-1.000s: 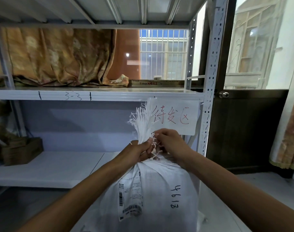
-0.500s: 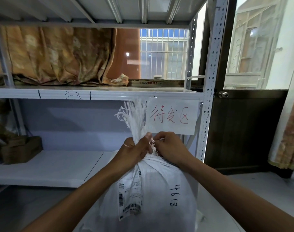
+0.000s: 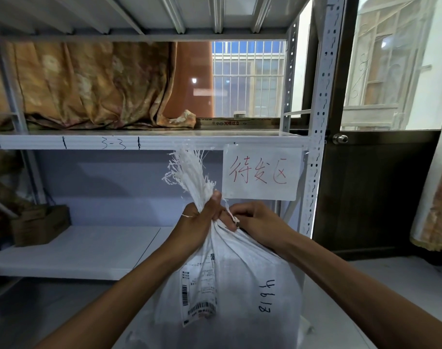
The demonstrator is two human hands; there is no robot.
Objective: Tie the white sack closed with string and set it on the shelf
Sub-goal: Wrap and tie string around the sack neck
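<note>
Left hand (image 3: 201,222) clenched in a tight grip round the gathered neck of the white sack (image 3: 237,280), frayed top fanning straight above, bulk hanging straight below. Right hand (image 3: 255,222) touching at the same height, just right, fingertips pinching the string (image 3: 232,215) against the neck. Neck axis upright; likely winding around it next. Lower shelf (image 3: 84,250) left and beyond, not yet reached.

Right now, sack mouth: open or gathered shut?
Gathered shut, held by the left hand around the sack neck. Right hand pinches string there; whether it's knotted, cannot tell.
</note>
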